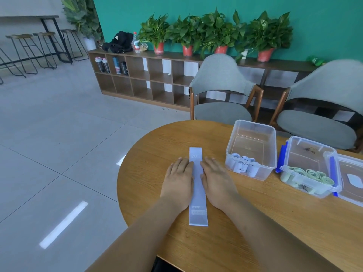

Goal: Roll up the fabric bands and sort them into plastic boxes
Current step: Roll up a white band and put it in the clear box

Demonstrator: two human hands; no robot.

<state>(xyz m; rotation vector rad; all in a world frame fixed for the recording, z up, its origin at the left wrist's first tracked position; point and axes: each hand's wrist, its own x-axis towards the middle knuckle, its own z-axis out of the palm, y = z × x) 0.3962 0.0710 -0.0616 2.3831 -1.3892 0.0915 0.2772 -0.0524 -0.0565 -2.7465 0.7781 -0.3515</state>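
A pale lilac fabric band (pixel 198 195) lies flat and unrolled on the round wooden table (pixel 255 222), running away from me. My left hand (pixel 179 179) rests palm down along its left edge, fingers together and flat. My right hand (pixel 217 179) lies palm down along its right edge in the same way. Neither hand grips the band. To the right stands a clear plastic box (pixel 252 134) with several rolled lilac bands (pixel 243 163) at its near end. Beside it a blue-clipped clear box (pixel 312 152) holds several rolled green bands (pixel 308 176).
A clear lid (pixel 351 179) with blue clips lies at the far right of the table. Two grey chairs (pixel 222 91) stand behind the table. A low wooden shelf (pixel 141 79) with potted plants lines the green wall. The table's left edge curves near my left arm.
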